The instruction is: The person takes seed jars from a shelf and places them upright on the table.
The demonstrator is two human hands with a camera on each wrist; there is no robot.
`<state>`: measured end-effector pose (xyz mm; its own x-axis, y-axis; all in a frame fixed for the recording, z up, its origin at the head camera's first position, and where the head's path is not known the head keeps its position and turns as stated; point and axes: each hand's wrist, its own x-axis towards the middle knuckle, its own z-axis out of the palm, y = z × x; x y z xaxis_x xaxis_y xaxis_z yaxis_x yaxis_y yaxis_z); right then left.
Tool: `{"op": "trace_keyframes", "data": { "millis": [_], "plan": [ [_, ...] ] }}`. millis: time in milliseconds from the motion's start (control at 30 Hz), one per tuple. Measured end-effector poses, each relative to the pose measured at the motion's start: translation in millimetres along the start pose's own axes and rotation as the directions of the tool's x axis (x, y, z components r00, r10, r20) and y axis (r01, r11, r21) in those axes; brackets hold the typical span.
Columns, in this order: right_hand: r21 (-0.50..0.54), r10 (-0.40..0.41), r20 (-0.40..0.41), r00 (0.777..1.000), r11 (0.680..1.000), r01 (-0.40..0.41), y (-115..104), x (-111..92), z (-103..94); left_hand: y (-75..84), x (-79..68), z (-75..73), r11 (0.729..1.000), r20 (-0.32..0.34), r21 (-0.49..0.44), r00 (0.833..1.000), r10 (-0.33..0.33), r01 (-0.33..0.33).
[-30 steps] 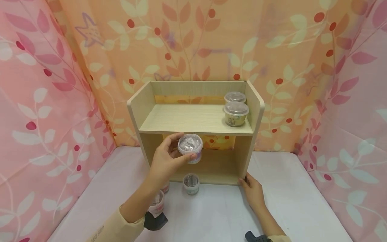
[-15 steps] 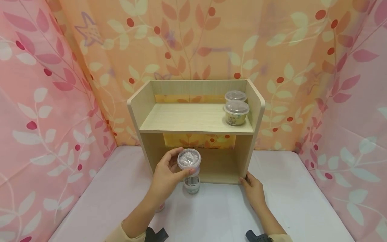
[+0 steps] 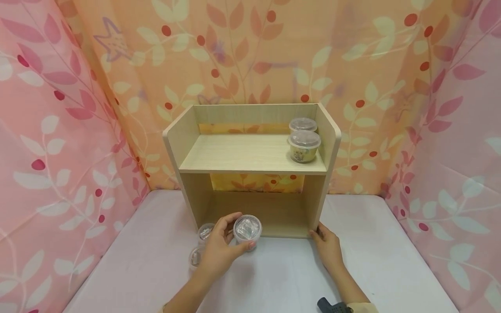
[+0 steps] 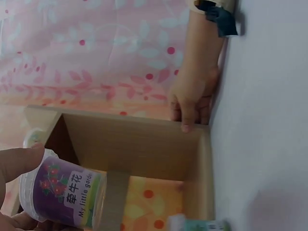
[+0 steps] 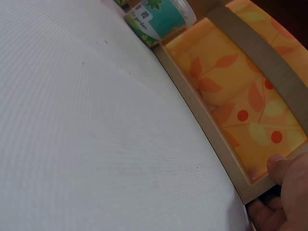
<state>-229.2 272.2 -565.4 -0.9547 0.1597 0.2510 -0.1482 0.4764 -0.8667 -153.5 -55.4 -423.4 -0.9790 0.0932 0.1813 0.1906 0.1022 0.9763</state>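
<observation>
Purple-labelled tub (image 4: 67, 192): held off the white cloth (image 3: 282, 278), just short of the front of the shelf unit (image 3: 235, 152); lettered in part "My little" (last word cut off at the curve).
Left hand (image 3: 221, 248): clamped on that tub, thumb on 1 side, fingers on the other.
Palm to tub: about 2 o'clock in the head view, right at the fingertips.
Tub's long axis: lid to base, near upright with a slight tilt; lid up, base toward the cloth.
Key relation: held base higher than the green-labelled tub (image 5: 159, 21), with a gap between in the left wrist view; lower tub hidden in the head view, so cannot tell whether centred.
Nearer hand: the left; the right well apart, between 3 and 4 o'clock from the held tub.
Right hand (image 3: 328, 248): pinches the shelf unit's lower front corner, at 10 o'clock from the palm, thumb inside the panel.
Side tubs (image 3: 195, 257): 2, at 8 and 9 o'clock from the held tub, partly behind the left hand.
Yellow tubs (image 3: 304, 152): 2, at 1 o'clock, on the upper shelf near its right panel.
</observation>
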Motion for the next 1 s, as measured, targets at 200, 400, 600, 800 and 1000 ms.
{"op": "trace_keyframes", "data": {
  "millis": [200, 400, 600, 800, 1000],
  "plan": [
    [0.014, 0.029, 0.014, 0.999, 0.999, -0.029, 1, 1, 0.0, -23.9, -4.6, 2.8, 0.999, 0.015, -0.011, 0.999, -0.042, 0.042],
    [0.001, 0.041, 0.020, 0.999, 0.999, -0.041, -1, 1, 0.8, -42.6, -10.4, 4.0, 0.997, 0.030, 0.007, 0.997, -0.071, 0.071],
    [-0.014, 0.029, 0.000, 1.000, 0.999, -0.029, 0, 2, 1.1, -59.0, -13.6, 6.5, 0.991, 0.049, 0.107, 0.995, -0.091, 0.086],
    [-0.025, 0.003, -0.016, 1.000, 1.000, -0.003, 0, 1, 1.8, -71.6, -17.3, 5.8, 0.975, 0.054, 0.199, 0.993, -0.107, 0.095],
    [-0.026, 0.010, -0.011, 1.000, 1.000, -0.010, 0, 1, 0.9, -82.3, -18.0, 5.0, 0.966, 0.075, 0.224, 0.986, -0.148, 0.128]
  ]
}}
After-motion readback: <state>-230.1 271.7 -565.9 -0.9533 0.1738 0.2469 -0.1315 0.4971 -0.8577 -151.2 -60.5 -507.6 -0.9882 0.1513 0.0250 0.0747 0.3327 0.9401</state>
